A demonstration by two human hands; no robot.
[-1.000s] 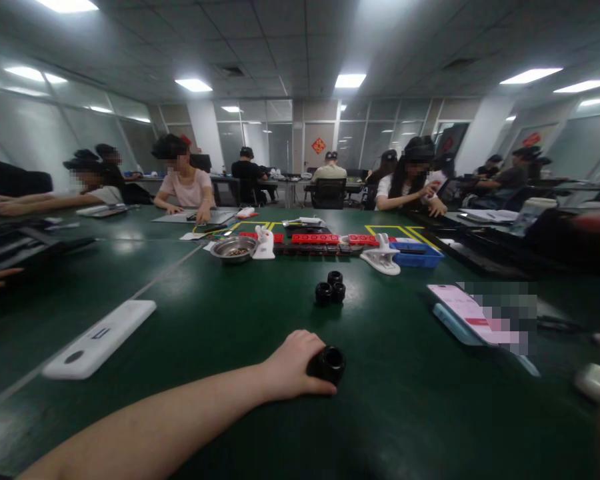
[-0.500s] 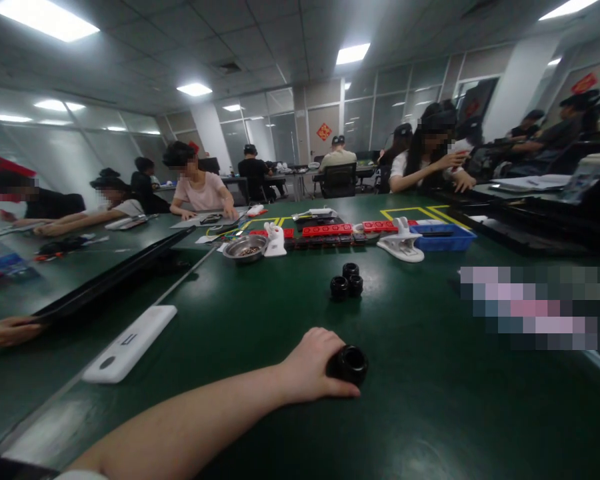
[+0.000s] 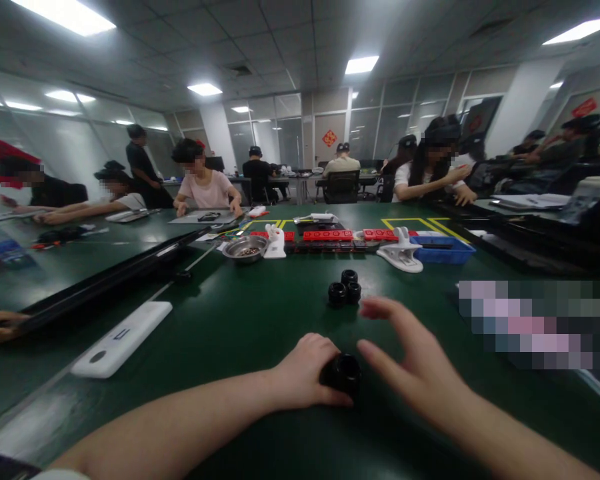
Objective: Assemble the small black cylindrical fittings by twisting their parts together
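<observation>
1. Black threaded fitting (image 3: 342, 373): rests on the green table (image 3: 260, 320), near the person's edge and directly in front of them.
2. Left hand (image 3: 303, 377): fingers curled around the fitting's left side, thumb low along its front. The grip pins the part against the table surface, which appears to keep it from rolling or turning.
3. Right hand (image 3: 410, 363): fingers spread and empty, just to the right of the fitting, not touching it. The open span looks matched to the part's width.
4. Three similar black fittings (image 3: 345, 291): clustered together farther along the table, apart from both hands, evidently kept as a group within reach.
5. White flat device (image 3: 121, 339): lies to the left, well clear of the hands.
6. Metal bowl (image 3: 245, 249), red strips (image 3: 350, 235) and blue tray (image 3: 443, 248): set across the table's middle, beyond the cluster.
</observation>
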